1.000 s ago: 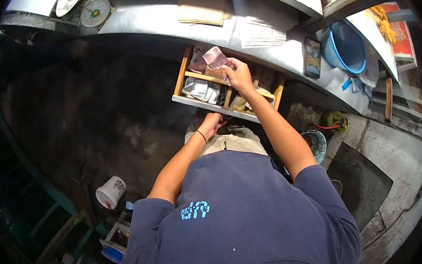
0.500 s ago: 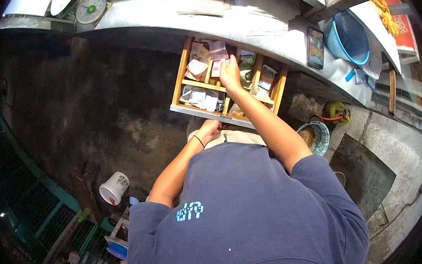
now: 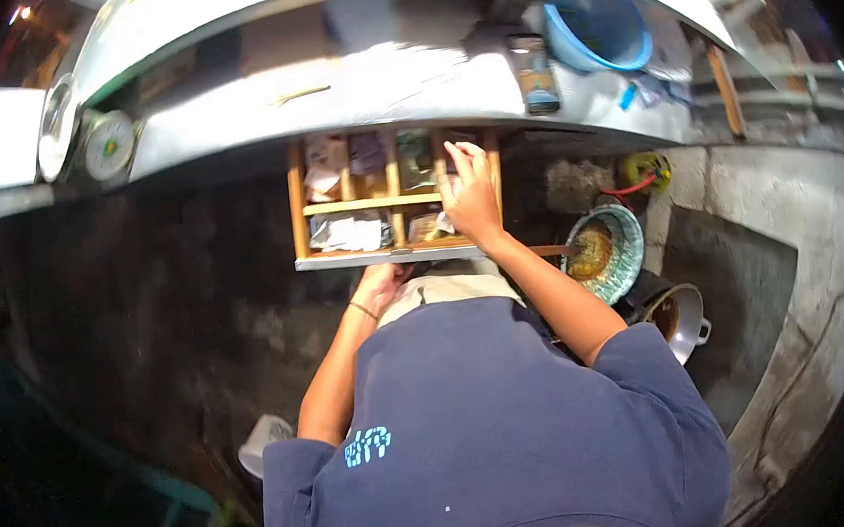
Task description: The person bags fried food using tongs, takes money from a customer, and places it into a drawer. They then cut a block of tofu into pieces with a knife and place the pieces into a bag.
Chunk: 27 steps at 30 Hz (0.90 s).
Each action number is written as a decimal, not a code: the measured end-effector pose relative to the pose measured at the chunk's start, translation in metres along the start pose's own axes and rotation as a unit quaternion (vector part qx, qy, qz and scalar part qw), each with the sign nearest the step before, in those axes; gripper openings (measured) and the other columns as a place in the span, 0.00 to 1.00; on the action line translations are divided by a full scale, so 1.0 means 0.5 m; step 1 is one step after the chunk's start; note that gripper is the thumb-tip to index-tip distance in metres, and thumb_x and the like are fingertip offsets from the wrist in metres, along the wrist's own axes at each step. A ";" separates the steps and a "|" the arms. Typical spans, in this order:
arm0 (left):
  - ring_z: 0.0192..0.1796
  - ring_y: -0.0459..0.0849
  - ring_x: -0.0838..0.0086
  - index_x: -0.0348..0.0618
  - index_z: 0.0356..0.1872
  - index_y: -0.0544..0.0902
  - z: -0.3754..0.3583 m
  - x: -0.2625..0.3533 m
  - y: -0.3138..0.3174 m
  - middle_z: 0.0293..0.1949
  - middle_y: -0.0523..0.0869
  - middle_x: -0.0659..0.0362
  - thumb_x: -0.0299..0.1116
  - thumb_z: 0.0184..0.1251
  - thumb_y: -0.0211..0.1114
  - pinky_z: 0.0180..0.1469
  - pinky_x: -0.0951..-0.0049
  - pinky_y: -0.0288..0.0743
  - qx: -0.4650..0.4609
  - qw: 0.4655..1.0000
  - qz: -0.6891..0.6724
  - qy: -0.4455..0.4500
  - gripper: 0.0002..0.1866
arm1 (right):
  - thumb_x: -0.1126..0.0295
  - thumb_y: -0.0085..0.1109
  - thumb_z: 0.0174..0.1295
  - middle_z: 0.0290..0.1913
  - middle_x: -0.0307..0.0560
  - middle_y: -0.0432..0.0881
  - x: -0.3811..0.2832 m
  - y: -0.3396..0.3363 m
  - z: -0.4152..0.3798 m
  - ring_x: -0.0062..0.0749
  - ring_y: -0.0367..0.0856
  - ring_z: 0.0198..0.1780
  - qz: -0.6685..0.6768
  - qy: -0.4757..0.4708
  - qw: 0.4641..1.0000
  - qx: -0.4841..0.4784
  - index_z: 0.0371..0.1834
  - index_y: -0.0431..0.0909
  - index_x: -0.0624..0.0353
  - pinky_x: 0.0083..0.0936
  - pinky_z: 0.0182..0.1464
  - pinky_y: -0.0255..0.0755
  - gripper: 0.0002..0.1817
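An open wooden drawer [image 3: 347, 207] with several compartments juts out from under the white counter, holding banknotes sorted in stacks. My right hand [image 3: 470, 194] is over the drawer's rightmost back compartment, fingers apart, with nothing visible in them. Purple notes [image 3: 367, 156] lie in a back compartment, and greenish notes [image 3: 416, 159] lie just left of my right hand. Pale papers [image 3: 349, 232] fill the front left compartment. My left hand [image 3: 384, 283] is at the drawer's front edge, near its middle; its fingertips are hidden beneath the edge.
On the counter [image 3: 327, 96] are a dark phone [image 3: 534, 75], a blue basket [image 3: 598, 27] and a round scale [image 3: 111, 147]. Right of the drawer, low down, stand a green basin [image 3: 624, 251], a metal pot [image 3: 686, 321] and a gas cylinder [image 3: 647, 174]. A white bucket [image 3: 263, 444] is at lower left.
My right hand has moved from the middle back compartment to the right one, and its fingers have spread. The view has turned and shifted. The papers on the counter are out of view.
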State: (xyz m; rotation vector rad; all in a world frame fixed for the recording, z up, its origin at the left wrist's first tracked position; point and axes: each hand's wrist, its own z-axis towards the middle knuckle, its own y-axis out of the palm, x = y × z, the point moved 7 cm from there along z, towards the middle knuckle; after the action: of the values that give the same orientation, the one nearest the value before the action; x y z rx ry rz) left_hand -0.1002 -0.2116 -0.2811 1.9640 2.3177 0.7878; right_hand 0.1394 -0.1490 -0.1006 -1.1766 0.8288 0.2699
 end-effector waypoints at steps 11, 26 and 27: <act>0.60 0.75 0.52 0.36 0.58 0.71 0.123 0.231 0.186 0.57 0.75 0.45 0.08 0.49 0.42 0.63 0.49 0.70 -0.135 0.984 0.100 0.053 0.31 | 0.66 0.59 0.55 0.50 0.57 0.72 0.438 -0.446 0.119 0.54 0.73 0.53 -0.146 0.173 0.889 0.399 0.53 0.73 0.57 0.45 0.56 0.66 0.22; 0.38 0.82 0.70 0.38 0.50 0.80 0.111 0.305 0.147 0.40 0.84 0.56 0.27 0.64 0.54 0.38 0.68 0.77 -0.020 0.847 0.489 0.205 0.15 | 0.70 0.54 0.58 0.45 0.67 0.80 0.486 -0.494 0.155 0.63 0.78 0.50 -0.167 0.278 0.922 0.211 0.53 0.73 0.63 0.50 0.52 0.72 0.19; 0.39 0.82 0.73 0.36 0.61 0.70 0.033 0.283 0.159 0.45 0.83 0.54 0.23 0.62 0.52 0.38 0.71 0.77 -0.004 0.824 0.533 0.193 0.23 | 0.69 0.54 0.57 0.43 0.65 0.81 0.492 -0.485 0.123 0.64 0.78 0.50 -0.169 0.194 0.936 0.241 0.55 0.73 0.64 0.49 0.52 0.72 0.21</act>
State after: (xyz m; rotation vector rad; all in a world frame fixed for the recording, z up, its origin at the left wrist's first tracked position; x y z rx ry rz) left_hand -0.0522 -0.0677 -0.2215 3.3045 1.0505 1.2709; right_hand 0.4767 -0.2441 -0.0921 -0.8906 0.9477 -0.4452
